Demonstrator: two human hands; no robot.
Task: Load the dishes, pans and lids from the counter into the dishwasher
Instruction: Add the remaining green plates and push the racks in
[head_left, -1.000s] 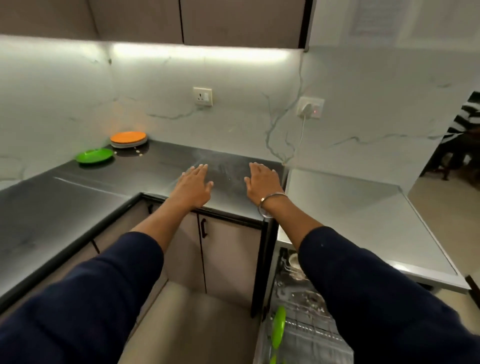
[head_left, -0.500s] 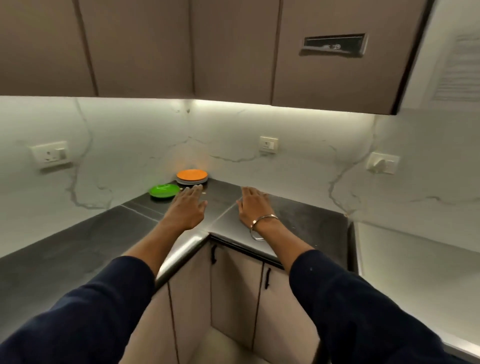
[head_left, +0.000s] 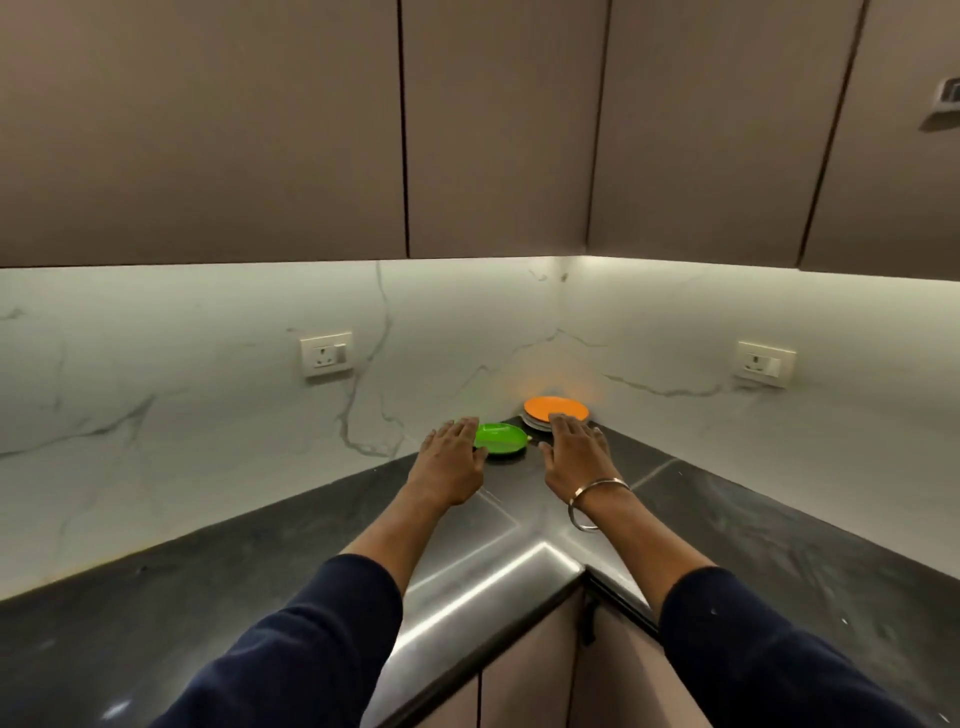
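Now nearer, both flat: left hand (head_left: 451, 464) perhaps touching green plate (head_left: 500, 437), right hand (head_left: 574, 453) by orange plate (head_left: 556, 409).

Left hand (head_left: 451, 462) apparently at green plate (head_left: 500, 438), right hand (head_left: 574, 454) flat

Both hands now reach deep into the corner of the counter (head_left: 727, 525), far closer to the dishes than a second ago. The left hand (head_left: 451, 462) now overlaps the near edge of the green plate (head_left: 500, 437), and the right hand (head_left: 574, 451) now has its fingers (head_left: 561, 422) over the orange plate (head_left: 556, 408). The open dishwasher rack has left the view.
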